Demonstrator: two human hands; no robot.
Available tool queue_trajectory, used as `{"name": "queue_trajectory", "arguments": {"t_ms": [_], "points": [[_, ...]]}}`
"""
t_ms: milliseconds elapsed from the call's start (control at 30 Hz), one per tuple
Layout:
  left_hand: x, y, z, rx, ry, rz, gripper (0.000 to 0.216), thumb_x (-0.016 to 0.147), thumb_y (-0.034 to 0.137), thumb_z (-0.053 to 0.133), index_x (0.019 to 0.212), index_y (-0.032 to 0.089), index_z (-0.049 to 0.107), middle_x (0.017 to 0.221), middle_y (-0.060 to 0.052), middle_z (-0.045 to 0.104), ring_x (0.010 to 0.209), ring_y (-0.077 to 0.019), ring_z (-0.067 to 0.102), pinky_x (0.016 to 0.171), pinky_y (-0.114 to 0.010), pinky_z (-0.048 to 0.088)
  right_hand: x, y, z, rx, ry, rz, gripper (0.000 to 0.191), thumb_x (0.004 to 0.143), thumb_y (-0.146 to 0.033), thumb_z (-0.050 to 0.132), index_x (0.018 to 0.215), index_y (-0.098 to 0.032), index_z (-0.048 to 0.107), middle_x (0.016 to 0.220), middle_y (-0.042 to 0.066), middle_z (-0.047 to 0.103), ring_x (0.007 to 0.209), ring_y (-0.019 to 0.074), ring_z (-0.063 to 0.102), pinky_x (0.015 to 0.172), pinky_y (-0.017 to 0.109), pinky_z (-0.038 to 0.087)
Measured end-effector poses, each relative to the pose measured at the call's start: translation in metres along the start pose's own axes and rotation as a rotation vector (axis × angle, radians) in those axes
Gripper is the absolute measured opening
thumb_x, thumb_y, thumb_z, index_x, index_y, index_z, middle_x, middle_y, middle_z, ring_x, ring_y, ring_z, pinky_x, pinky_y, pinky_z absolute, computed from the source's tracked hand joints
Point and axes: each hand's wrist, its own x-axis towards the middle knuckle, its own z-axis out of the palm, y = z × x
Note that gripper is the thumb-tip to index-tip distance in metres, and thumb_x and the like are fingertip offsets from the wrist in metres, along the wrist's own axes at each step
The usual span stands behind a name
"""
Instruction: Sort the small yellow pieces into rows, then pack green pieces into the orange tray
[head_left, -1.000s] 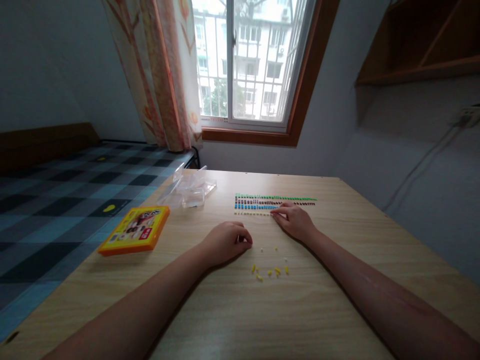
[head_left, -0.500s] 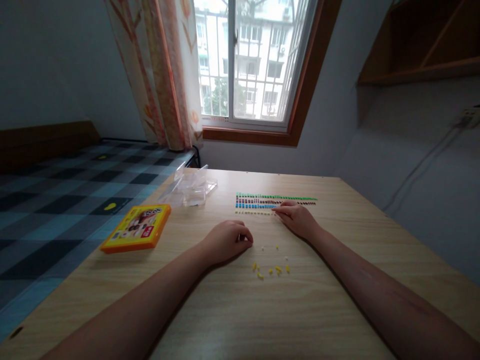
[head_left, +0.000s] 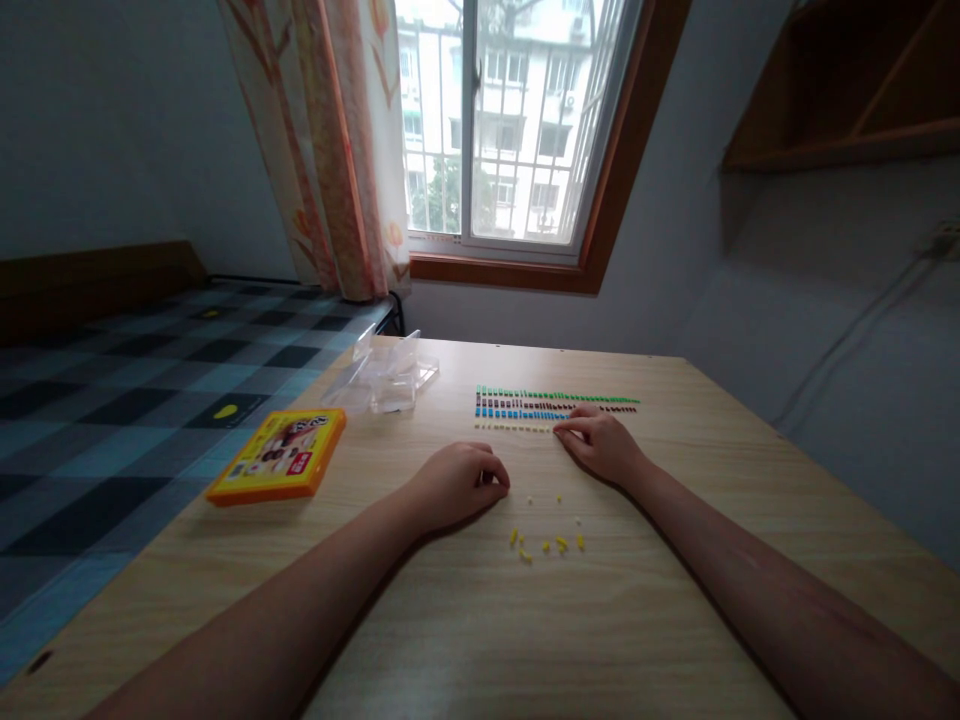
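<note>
Tiny coloured pieces lie in neat rows [head_left: 525, 404] on the wooden table [head_left: 675, 620]: green farthest, then dark, blue, and a pale row nearest me. My right hand [head_left: 602, 445] rests at the right end of the pale row, its fingers pinched together at the tips; whether a piece sits between them I cannot make out. My left hand [head_left: 459, 483] lies on the table as a loose fist, nothing visible in it. A few loose yellow pieces [head_left: 546, 542] are scattered just in front of both hands.
An orange flat box [head_left: 278, 455] lies near the table's left edge. A clear plastic case [head_left: 384, 374] stands open behind it. A bed with a checked cover [head_left: 112, 400] adjoins the table on the left. The window, curtain and a wall shelf are beyond.
My right hand has shifted slightly right along the pale row. The left hand has stayed in place. The view has drifted a little.
</note>
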Motion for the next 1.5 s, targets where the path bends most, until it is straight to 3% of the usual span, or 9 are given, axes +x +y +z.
{"name": "queue_trajectory", "arguments": {"t_ms": [1167, 1500], "points": [[-0.001, 0.008, -0.004, 0.031, -0.004, -0.002, 0.016, 0.080, 0.018, 0.064, 0.082, 0.021, 0.079, 0.077, -0.001, 0.070, 0.068, -0.0134, 0.061, 0.067, -0.024, 0.044, 0.001, 0.001, 0.003, -0.044, -0.033, 0.035, 0.024, 0.094, -0.032, 0.059, 0.101, -0.027, 0.081, 0.095, 0.005, 0.072, 0.084, 0.0189, 0.066, 0.075, 0.030, 0.049], [-0.001, 0.007, -0.004, 0.033, 0.004, 0.004, 0.016, 0.080, 0.019, 0.063, 0.083, 0.021, 0.079, 0.078, -0.001, 0.070, 0.069, -0.0136, 0.061, 0.069, -0.024, 0.045, -0.002, -0.017, -0.004, 0.138, 0.066, -0.052, 0.025, 0.093, -0.027, 0.057, 0.099, -0.022, 0.081, 0.085, 0.008, 0.071, 0.071, 0.0168, 0.060, 0.065, 0.030, 0.048]]}}
